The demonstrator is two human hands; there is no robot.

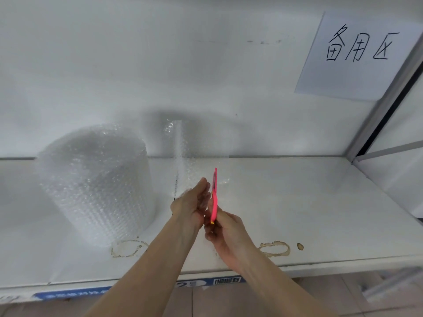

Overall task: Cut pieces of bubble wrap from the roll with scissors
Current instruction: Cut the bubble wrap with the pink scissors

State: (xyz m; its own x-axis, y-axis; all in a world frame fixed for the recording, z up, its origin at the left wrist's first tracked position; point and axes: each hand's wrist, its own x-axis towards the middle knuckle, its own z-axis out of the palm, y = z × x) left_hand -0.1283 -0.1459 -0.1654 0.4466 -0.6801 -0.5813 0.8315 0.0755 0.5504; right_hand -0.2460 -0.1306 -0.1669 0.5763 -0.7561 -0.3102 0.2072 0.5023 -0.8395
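Observation:
A big roll of clear bubble wrap (96, 186) stands upright on the white shelf (286, 202), left of centre. A loose sheet of bubble wrap (178, 152) runs from it toward the middle and stands up on edge against the back wall. My left hand (191, 205) grips the near end of that sheet. My right hand (223, 232) holds pink scissors (214, 195), blades pointing up and away, right beside the left hand's fingers. Whether the blades touch the wrap is unclear.
A paper sign with handwritten characters (357, 56) hangs on the white back wall at upper right. A metal shelf post (384, 106) borders the right side. Brown ring stains (274, 248) mark the shelf near its front edge, which carries a blue barcode label (226, 280).

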